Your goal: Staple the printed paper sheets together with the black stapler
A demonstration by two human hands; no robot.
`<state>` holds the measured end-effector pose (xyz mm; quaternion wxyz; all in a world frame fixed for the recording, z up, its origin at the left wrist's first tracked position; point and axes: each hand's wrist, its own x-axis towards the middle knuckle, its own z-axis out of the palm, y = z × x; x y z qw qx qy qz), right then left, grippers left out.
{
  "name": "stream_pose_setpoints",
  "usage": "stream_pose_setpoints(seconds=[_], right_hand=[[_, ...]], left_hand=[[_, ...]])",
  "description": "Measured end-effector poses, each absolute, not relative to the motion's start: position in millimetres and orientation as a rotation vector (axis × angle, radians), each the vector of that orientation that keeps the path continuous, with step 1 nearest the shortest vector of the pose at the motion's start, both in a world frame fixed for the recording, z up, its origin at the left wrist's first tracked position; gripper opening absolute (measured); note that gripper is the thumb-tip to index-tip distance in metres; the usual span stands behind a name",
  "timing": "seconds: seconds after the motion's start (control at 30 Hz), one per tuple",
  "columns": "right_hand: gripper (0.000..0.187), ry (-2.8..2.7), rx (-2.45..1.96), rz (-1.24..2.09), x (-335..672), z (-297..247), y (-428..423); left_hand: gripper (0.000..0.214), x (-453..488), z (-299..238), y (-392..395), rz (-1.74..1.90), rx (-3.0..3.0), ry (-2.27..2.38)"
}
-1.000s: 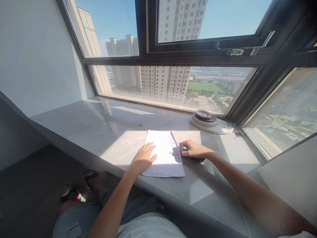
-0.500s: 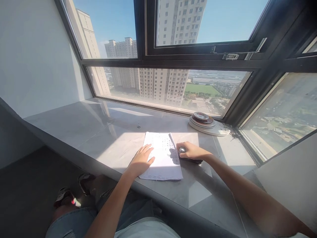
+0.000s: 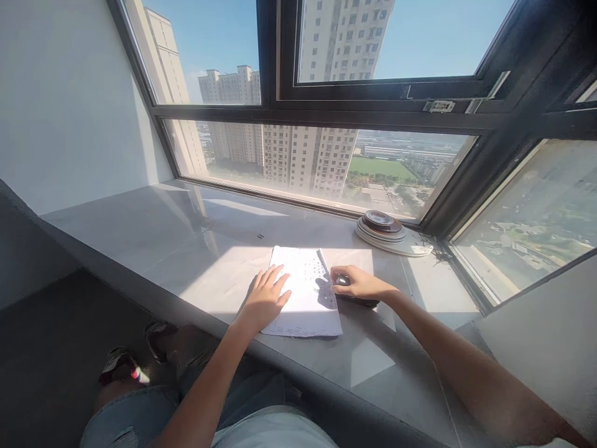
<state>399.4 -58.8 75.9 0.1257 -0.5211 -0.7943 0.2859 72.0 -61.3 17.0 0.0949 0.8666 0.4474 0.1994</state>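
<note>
We see our left hand [image 3: 264, 300] lying open and flat on the white printed paper sheet [image 3: 305, 292], which rests on the grey stone surface [image 3: 186, 249]. Our right hand [image 3: 355, 284] closes over a small dark object [image 3: 357, 299] just beside the sheet, mostly hidden, perhaps a stamp.

You get a single view, worn on your head. It looks forward and down over the windowsill [image 3: 140, 230] toward the window [image 3: 326, 162], with your own forearms close below.
</note>
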Motion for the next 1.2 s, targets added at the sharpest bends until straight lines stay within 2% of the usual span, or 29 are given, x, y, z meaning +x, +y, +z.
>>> stream_pose_setpoints(seconds=[0.13, 0.27, 0.4, 0.7, 1.2], right_hand=[[0.056, -2.234, -1.519, 0.898, 399.1, 77.7, -60.1], [0.068, -2.06, -1.578, 0.957, 398.9, 77.0, -60.7], [0.063, -2.067, -1.603, 0.923, 398.0, 74.4, -58.3], [0.037, -2.204, -1.564, 0.812, 398.4, 67.5, -49.4], [0.035, -2.197, -1.562, 0.767, 394.8, 71.6, -51.8]], left_hand=[[0.04, 90.7, 34.6, -86.9, 0.558, 2.784, 1.196], [0.044, 126.5, 29.9, -106.9, 0.464, 2.798, 1.027], [0.047, 150.6, 16.8, -110.9, 0.414, 2.723, 0.972], [0.045, 155.7, 16.1, -105.1, 0.392, 2.702, 0.993], [0.043, 154.3, 17.8, -103.6, 0.379, 2.724, 0.853]])
